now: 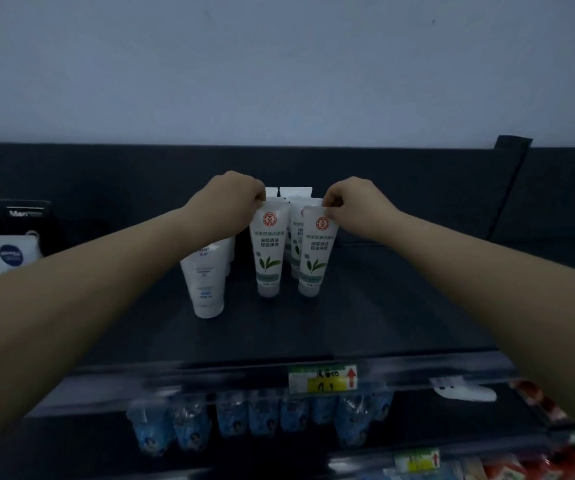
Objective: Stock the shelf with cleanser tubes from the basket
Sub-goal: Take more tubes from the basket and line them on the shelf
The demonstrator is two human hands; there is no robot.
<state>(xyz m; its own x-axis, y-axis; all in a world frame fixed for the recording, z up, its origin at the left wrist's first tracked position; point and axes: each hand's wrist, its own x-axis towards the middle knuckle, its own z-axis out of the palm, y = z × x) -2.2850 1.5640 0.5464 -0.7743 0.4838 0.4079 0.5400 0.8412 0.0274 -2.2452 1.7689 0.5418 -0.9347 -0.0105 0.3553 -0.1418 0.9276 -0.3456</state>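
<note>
Two white cleanser tubes with green leaf prints stand cap-down on the dark top shelf [348, 323]. My left hand [234, 194] pinches the crimped top of the left tube [268, 247]. My right hand [352, 202] pinches the top of the right tube [315, 254]. More tubes of the same kind [294, 216] stand right behind them. A plain white tube with blue print [206, 282] stands to the left, partly behind my left forearm. The basket is out of view.
Dark and white men's-care packs [9, 251] fill the shelf's far left. A price tag [322, 377] sits on the shelf's front rail. Blue-capped bottles [262, 415] line the lower shelf, red packages [539, 459] at bottom right. A dark bracket [508, 188] rises at the back right.
</note>
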